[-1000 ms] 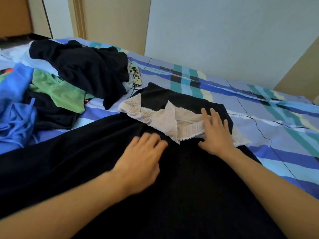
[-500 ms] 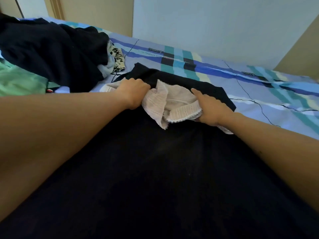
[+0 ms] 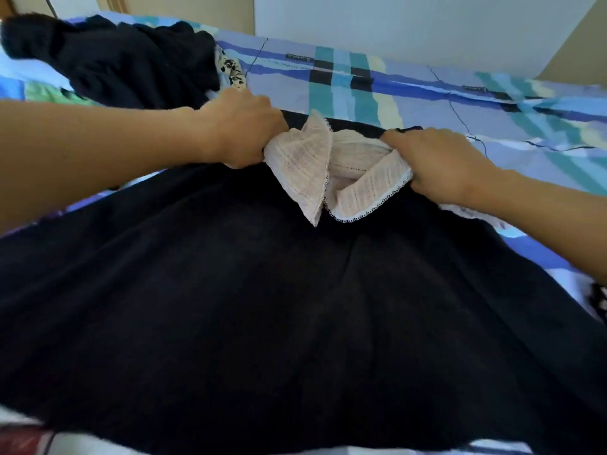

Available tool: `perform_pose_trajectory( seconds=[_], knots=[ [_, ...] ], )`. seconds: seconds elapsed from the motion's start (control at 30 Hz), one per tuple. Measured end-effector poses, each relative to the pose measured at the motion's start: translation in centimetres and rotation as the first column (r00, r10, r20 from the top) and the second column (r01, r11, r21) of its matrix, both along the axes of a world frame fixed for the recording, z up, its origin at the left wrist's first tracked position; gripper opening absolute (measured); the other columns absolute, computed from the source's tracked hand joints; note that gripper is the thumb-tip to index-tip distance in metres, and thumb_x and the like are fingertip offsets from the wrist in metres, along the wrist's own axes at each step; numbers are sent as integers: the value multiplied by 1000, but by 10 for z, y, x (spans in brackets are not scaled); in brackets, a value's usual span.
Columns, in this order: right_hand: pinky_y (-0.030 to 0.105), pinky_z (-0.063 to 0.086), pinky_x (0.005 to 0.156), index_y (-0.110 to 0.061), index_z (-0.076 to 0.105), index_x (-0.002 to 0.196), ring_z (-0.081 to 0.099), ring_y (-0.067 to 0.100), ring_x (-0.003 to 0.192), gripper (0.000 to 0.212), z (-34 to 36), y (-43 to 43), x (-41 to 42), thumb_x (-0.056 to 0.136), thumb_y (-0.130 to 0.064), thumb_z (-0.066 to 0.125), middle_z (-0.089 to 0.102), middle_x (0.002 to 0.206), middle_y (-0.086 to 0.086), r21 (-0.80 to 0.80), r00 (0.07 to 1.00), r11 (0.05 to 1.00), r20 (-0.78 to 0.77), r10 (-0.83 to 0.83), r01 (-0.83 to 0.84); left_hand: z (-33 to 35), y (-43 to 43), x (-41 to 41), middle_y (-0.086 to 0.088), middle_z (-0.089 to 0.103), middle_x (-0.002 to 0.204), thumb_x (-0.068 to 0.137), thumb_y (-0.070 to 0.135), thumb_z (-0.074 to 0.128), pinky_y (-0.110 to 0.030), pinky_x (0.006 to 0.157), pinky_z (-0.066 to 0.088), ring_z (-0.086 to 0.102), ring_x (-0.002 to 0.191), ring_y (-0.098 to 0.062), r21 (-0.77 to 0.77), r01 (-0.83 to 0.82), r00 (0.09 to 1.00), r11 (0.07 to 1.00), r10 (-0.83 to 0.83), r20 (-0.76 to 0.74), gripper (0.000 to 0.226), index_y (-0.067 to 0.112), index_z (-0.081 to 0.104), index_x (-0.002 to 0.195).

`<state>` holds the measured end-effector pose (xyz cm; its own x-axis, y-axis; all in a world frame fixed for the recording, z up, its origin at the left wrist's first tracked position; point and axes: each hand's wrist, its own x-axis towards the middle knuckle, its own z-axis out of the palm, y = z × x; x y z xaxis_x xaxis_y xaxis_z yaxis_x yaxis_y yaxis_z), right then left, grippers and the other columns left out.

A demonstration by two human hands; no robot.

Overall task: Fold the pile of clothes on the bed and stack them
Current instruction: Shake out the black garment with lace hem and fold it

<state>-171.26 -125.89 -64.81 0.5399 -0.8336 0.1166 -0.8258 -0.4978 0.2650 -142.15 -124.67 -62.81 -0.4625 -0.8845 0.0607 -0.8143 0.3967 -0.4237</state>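
head cam, l hand (image 3: 241, 128) & r hand (image 3: 440, 165) clutch white cloth (image 3: 295, 165) on black garment (image 3: 295, 323), plaid bedsheet (image 3: 427, 103), pale wall (image 3: 394, 27)

Both arms bare, stretched forward. Left forearm enters from left edge, runs almost level toward centre. Right forearm enters from right edge, slants up and to left. Left hand (image 3: 239, 129): back of hand up, fingers curled under, fist bunched on left end of white cloth (image 3: 305, 169). Right hand (image 3: 440, 165): back of hand up, fingers curled down and hidden, thumb side toward centre, gripping right end of same cloth. Hands apart, roughly level, left slightly farther from camera. Wrists straight, in line with forearms.
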Motion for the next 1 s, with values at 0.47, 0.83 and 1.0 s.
perform_pose_trajectory(
  seconds=[0.47,0.83,1.0],
  knots=[
    [20,40,66,-29,32,147,51,10,91,100,-70,238,-24,58,-28,78,49,108,-11,205,984,968,132,117,-143,-58,233,-1,13,58,116,91,31,52,-31,72,55,62,104,-11,302,-94,994,949,76,73,28,36,51,119],
    [28,16,121,-42,40,148,17,-9,144,59,-57,208,-65,97,-70,28,31,154,-25,484,730,875,604,-320,-17,-16,199,-26,37,6,154,80,74,57,-22,119,20,15,145,6,737,42,846,674,368,-385,88,51,11,152],
    [34,-16,123,-41,7,158,-26,-4,145,77,-80,197,-60,89,-75,8,-13,165,-16,537,876,833,328,-355,137,-87,186,-47,24,-24,159,81,83,9,-33,122,-12,-30,146,-1,631,80,852,772,275,-445,86,44,-9,155]
  ],
)
